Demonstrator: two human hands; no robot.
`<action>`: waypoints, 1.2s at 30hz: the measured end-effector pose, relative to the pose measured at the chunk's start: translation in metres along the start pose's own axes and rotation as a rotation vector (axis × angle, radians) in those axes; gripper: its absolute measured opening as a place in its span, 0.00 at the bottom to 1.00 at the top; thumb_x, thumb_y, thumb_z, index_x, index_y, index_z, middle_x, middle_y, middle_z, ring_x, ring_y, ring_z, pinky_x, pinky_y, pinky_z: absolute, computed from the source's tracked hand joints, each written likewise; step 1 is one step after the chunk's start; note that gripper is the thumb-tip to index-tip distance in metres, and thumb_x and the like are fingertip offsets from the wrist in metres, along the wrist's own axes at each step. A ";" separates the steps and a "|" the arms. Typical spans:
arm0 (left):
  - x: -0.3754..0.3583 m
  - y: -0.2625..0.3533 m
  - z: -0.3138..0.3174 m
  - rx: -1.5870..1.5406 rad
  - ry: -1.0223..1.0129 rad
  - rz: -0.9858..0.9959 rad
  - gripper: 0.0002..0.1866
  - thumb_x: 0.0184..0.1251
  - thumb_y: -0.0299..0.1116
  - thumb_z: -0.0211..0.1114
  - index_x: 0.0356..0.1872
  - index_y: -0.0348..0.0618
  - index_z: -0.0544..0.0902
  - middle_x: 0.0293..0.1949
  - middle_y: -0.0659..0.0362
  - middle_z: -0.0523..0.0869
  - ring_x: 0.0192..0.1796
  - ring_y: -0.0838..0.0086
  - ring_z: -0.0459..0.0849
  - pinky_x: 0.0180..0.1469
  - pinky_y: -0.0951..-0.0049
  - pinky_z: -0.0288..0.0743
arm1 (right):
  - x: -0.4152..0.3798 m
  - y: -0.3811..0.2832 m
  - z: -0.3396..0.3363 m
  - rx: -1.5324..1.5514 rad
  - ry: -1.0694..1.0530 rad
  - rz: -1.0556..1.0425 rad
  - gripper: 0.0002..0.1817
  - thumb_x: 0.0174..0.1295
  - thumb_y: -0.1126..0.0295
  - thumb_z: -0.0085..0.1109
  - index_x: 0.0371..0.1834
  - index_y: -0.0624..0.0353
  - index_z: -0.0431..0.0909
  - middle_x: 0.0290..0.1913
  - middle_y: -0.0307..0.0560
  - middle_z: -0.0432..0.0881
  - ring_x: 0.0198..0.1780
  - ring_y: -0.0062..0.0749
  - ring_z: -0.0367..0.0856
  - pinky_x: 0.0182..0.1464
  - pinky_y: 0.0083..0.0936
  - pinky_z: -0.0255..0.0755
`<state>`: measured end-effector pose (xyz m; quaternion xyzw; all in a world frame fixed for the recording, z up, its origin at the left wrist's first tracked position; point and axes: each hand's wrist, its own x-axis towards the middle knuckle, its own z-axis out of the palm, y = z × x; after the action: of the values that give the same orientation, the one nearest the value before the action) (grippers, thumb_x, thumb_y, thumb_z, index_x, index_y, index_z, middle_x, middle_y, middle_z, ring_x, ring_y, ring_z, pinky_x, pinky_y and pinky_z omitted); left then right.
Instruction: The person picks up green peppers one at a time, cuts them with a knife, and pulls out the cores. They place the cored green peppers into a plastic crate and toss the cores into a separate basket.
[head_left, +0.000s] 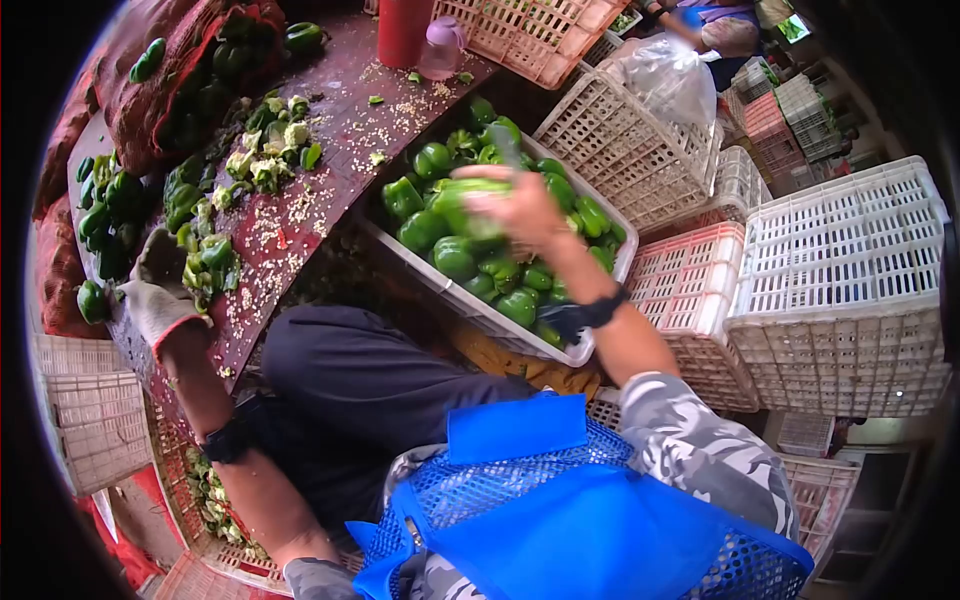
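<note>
My right hand point(528, 212), blurred by motion, is bare and closed around a green bell pepper point(470, 203) above a white plastic crate point(410, 268) full of green bell peppers point(455, 258). A grey, blade-like shape point(506, 145) sticks up from its fingers, too smeared to name surely. My left hand point(165, 300) wears a pale glove with dark fingertips. It rests on the dark red table, fingers and thumb apart, between a whole green pepper point(92, 301) and a heap of cut pepper cores point(210, 262). Nothing is seen in its grasp.
Red mesh sacks point(130, 100) of peppers lie on the table point(340, 130), among scattered seeds. A red cylinder point(404, 30) and a purple-lidded bottle point(441, 50) stand behind. Stacked crates point(840, 250) rise at the right. A crate of scraps point(215, 510) sits below left. Another person point(725, 30) is beyond.
</note>
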<state>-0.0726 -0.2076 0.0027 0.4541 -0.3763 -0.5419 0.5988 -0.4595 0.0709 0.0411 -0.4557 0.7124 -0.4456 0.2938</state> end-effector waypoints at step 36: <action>0.047 -0.019 -0.062 -0.234 -0.063 -0.190 0.39 0.80 0.62 0.31 0.51 0.37 0.83 0.45 0.51 0.89 0.44 0.58 0.86 0.49 0.56 0.81 | -0.108 0.152 -0.138 -1.063 0.357 0.624 0.35 0.55 0.39 0.69 0.46 0.66 0.86 0.48 0.68 0.84 0.53 0.60 0.83 0.55 0.49 0.77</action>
<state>-0.0142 -0.2459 -0.0357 0.3974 -0.2848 -0.6502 0.5815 -0.5873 0.2480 -0.0351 -0.2291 0.9732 0.0059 0.0203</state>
